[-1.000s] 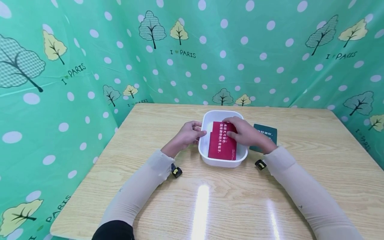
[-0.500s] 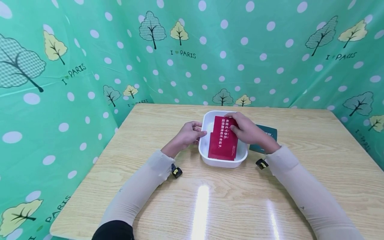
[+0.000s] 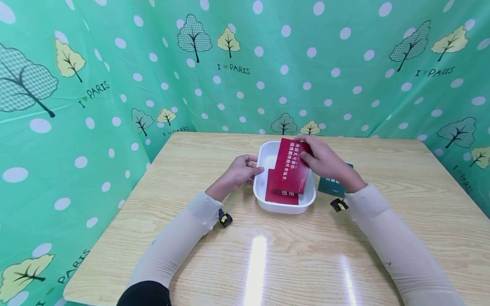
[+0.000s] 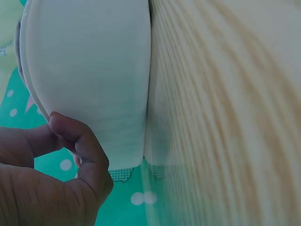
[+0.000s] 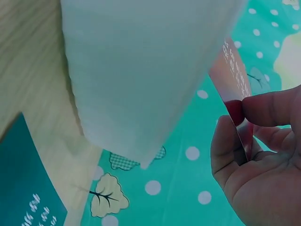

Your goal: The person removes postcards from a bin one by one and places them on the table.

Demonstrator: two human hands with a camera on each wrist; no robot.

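Observation:
A white plastic basin (image 3: pixel 261 196) stands on the wooden table. My left hand (image 3: pixel 242 171) pinches its left rim between thumb and fingers, as the left wrist view (image 4: pixel 70 165) also shows. My right hand (image 3: pixel 325 159) pinches a red card (image 3: pixel 292 168) with white vertical writing by its upper right edge. In the head view the card tilts over the basin, its top end past the far rim. Under it, a second red card (image 3: pixel 281 198) lies in the basin, mostly covered. The right wrist view shows the held card (image 5: pixel 233 70) edge-on, above the basin's rim.
A dark green card (image 3: pixel 330 187) with white writing lies on the table right of the basin, partly behind my right forearm. Black straps with buckles (image 3: pixel 225 218) hang at both wrists. A green dotted curtain (image 3: pixel 245 102) rises behind the table.
My right hand has lifted the upper red card up and away to the right, uncovering the writing on the red card below. The left hand and the basin have stayed in place.

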